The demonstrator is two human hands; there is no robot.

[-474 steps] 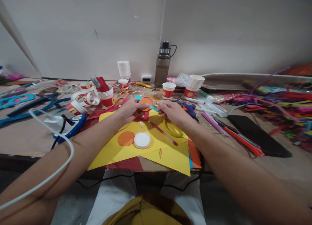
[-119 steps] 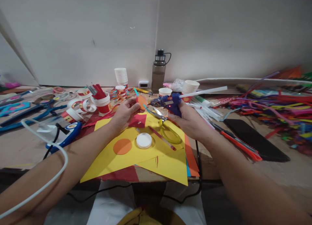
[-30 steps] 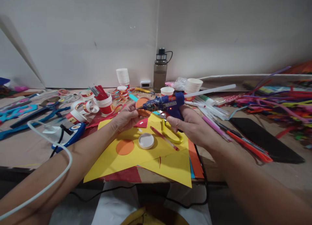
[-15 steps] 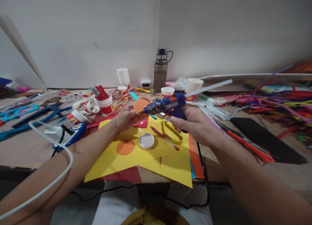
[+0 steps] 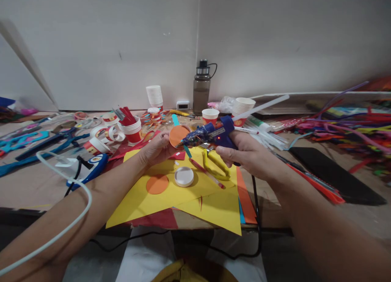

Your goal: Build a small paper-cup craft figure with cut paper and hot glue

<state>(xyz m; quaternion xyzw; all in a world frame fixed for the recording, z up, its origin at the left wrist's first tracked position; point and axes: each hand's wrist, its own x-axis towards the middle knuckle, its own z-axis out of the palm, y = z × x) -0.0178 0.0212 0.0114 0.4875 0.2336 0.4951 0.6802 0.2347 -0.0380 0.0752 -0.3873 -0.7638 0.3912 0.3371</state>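
Note:
My left hand (image 5: 160,147) is closed on the rim of a round paper cup piece (image 5: 179,136) with an orange face, turned towards me. Teal strips stick out from it at the top and bottom. In my right hand (image 5: 244,151) is a blue hot glue gun (image 5: 224,133), its nozzle at the lower right edge of the orange face; whether it touches I cannot tell. A clear glue stick (image 5: 262,106) juts from its back. Below lie a white cup base (image 5: 183,176) and an orange paper disc (image 5: 157,184) on yellow paper (image 5: 137,204).
Yellow-handled scissors (image 5: 214,168) and a red pencil (image 5: 210,176) lie near the gun. Behind stand a water bottle (image 5: 201,90) and several paper cups (image 5: 210,115). A phone-like black slab (image 5: 332,174) and a red cutter (image 5: 317,182) are at right. The gun's black cord (image 5: 259,217) hangs over the edge.
The orange-faced cup piece has turned in my left hand, its upper teal strip now pointing more upright. The glue gun has shifted slightly right and its nozzle sits lower on the piece.

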